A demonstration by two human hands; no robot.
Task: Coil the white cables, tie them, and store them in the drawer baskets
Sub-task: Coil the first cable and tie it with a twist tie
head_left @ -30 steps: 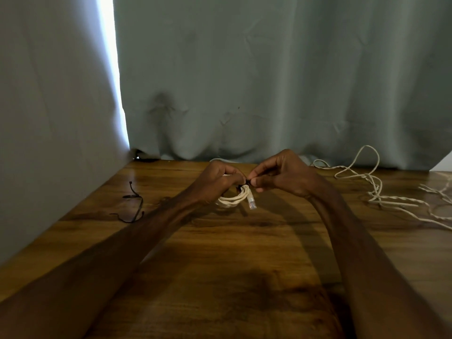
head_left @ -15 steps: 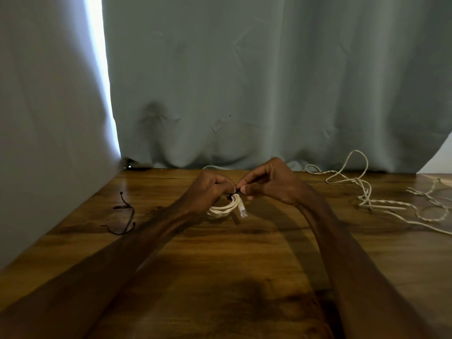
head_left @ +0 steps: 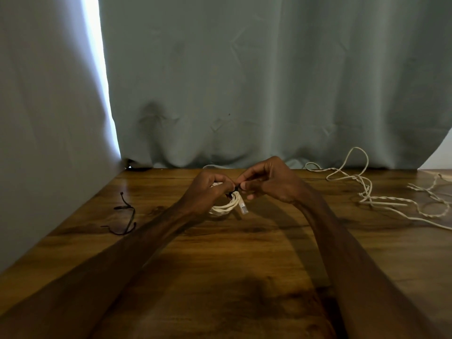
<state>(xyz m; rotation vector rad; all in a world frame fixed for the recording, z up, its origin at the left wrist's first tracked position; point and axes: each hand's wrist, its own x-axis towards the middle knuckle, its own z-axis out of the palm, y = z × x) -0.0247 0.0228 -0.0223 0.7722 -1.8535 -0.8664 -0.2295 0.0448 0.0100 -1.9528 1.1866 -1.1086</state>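
Note:
A small coil of white cable (head_left: 226, 207) hangs just above the wooden table (head_left: 244, 253), its clear plug (head_left: 243, 208) pointing down to the right. My left hand (head_left: 205, 192) grips the coil from the left, fingers curled round its top. My right hand (head_left: 266, 181) pinches a black tie (head_left: 235, 190) wrapped around the coil where the two hands meet. Most of the tie is hidden by my fingertips.
Loose white cables (head_left: 381, 199) sprawl over the right side of the table, up to the grey curtain (head_left: 244, 81). Spare black ties (head_left: 126, 215) lie at the left near the curtain wall. No drawer baskets are in view.
Both hands stay together on the coil, working the tie in small motions. The view has shifted slightly, so everything sits a little lower in the frame.

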